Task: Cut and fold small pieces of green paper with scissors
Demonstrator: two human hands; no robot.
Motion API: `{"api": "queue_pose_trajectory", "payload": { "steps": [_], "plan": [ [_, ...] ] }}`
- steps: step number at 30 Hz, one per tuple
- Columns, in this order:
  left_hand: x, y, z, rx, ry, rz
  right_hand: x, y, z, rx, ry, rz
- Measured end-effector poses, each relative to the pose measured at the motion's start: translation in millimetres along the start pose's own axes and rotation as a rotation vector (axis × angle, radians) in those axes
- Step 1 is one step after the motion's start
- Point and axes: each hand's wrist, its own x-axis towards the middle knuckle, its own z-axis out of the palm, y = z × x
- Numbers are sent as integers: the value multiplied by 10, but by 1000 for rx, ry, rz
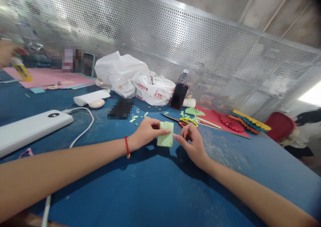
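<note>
My left hand, with a red cord bracelet on its wrist, is closed on a small folded piece of light green paper. The thumb lies across the front of the paper; the fingers behind it are partly hidden. Close to the paper's right edge is my right hand, its fingers loosely curled and its thumb apart from them. Whether that thumb touches the paper I cannot tell. Just behind the hands, scissors with yellow and red handles lie on the blue table.
Green paper scraps are scattered beyond my hands. A phone leans near white plastic bags. Red paper lies at right. A white power bank with a cable is at left. Another person's hand shows at far left.
</note>
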Motion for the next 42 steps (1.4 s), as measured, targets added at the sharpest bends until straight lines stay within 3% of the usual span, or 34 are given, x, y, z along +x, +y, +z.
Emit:
{"api": "queue_pose_trajectory", "payload": {
  "steps": [2, 4, 10, 13, 16, 20, 25, 31, 42],
  "plan": [
    [-24, -12, 17, 114, -50, 99, -38, -36, 9, -67, -190, 7],
    [-58, -1, 33, 175, -129, 173, -56, -56, 24, -106, -299, 40],
    [-107, 57, 39, 223, -323, 277, -37, -65, 62, -115, -283, 98],
    [-79, 34, 36, 207, -313, 276, -12, -42, 55, 41, -297, 158],
    [-44, -3, 16, 226, -235, 184, 36, 17, 19, 130, -261, 205],
    [-36, -13, -59, 531, -111, 115, 127, 131, -66, -161, -167, 135],
    [-79, 14, -110, 980, -21, 321, 181, 183, -132, -482, -237, 124],
    [-115, -50, -55, 1250, -210, 536, 165, 141, -112, -723, -280, 149],
    [-189, -81, -112, 1159, -394, 264, 176, 67, -101, -931, -371, 113]
  ]
}}
